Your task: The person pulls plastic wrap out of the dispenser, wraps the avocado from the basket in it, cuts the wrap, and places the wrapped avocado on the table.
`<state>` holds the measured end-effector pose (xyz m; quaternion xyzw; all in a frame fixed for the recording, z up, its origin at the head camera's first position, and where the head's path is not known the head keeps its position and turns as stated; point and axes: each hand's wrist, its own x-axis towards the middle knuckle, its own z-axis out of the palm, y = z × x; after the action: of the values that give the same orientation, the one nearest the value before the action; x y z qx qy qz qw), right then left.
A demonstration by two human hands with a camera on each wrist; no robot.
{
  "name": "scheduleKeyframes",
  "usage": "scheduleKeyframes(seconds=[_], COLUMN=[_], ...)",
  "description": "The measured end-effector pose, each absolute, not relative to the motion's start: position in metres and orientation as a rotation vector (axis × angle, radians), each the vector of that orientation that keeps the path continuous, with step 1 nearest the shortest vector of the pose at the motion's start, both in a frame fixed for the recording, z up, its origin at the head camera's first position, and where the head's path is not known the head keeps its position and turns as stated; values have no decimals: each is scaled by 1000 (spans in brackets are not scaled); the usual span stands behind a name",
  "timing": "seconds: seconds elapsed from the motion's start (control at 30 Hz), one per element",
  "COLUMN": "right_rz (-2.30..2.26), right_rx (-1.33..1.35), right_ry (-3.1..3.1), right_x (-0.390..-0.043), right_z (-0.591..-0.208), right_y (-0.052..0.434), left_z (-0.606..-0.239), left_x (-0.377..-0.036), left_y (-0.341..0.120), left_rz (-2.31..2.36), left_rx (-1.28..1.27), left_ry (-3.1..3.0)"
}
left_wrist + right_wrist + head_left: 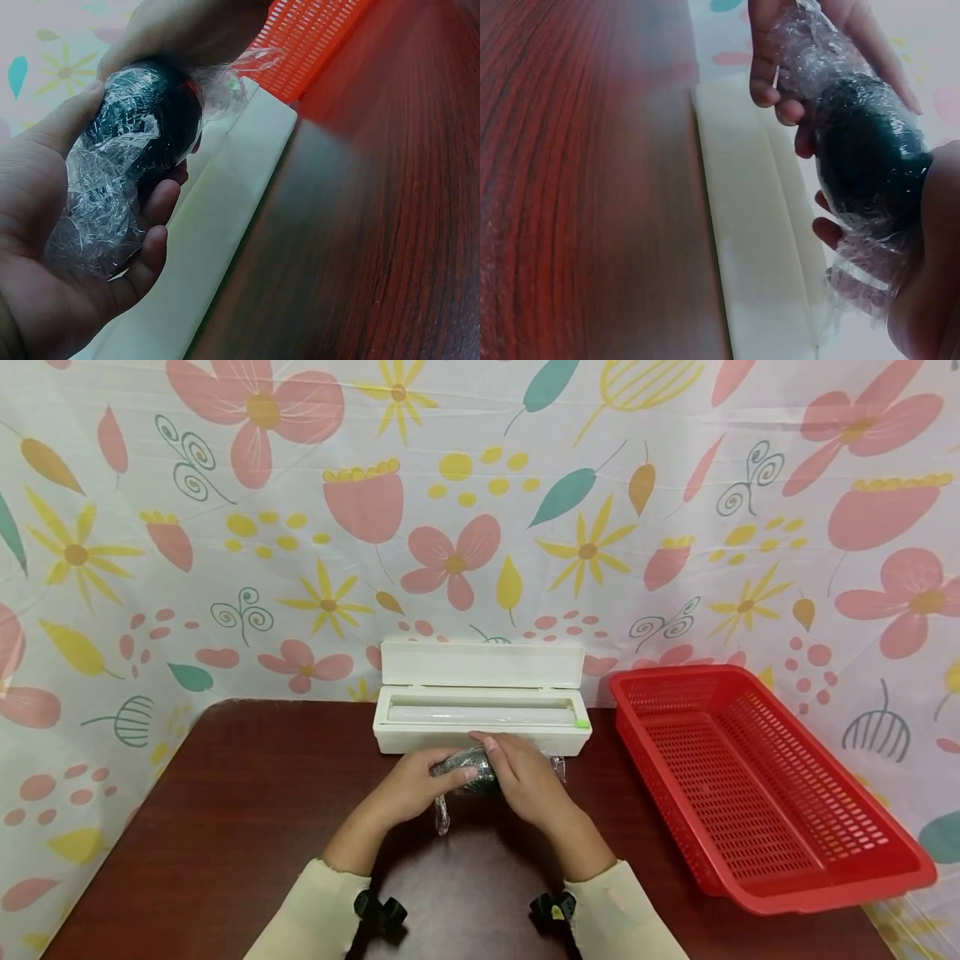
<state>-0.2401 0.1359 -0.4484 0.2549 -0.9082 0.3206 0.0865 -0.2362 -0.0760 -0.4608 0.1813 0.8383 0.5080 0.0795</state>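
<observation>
1. Dark round object wrapped in cling film: held between both hands just in front of the white cling-film dispenser, above the brown table.
2. Left hand: fingers curled around the wrapped object.
3. Right hand: grasping its other end.
4. Red plastic basket: right of dispenser, apart.

Head view: high, facing forward and down across the counter toward the flowered backdrop, at moderate range. Left wrist view: very close, low over the counter, aimed along the white dispenser box toward the red basket. Right wrist view: equally close, from the opposite end. All three share the dispenser box and the wrapped dark object.
</observation>
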Motion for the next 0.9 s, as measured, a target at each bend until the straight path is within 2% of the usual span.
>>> scheduleKeyframes(seconds=[0.5,0.9], right_rz=[1068,1657], right_rx=[744,499], right_ry=[-2570,-2532], right_x=[-245,-243], right_z=[-453,-453], right_y=[136,131], left_z=[-458,-450], left_x=[-234,-229], left_y=[-74,-72], left_rz=[1584,1638], left_rx=[522,481], left_ry=[2508,2504])
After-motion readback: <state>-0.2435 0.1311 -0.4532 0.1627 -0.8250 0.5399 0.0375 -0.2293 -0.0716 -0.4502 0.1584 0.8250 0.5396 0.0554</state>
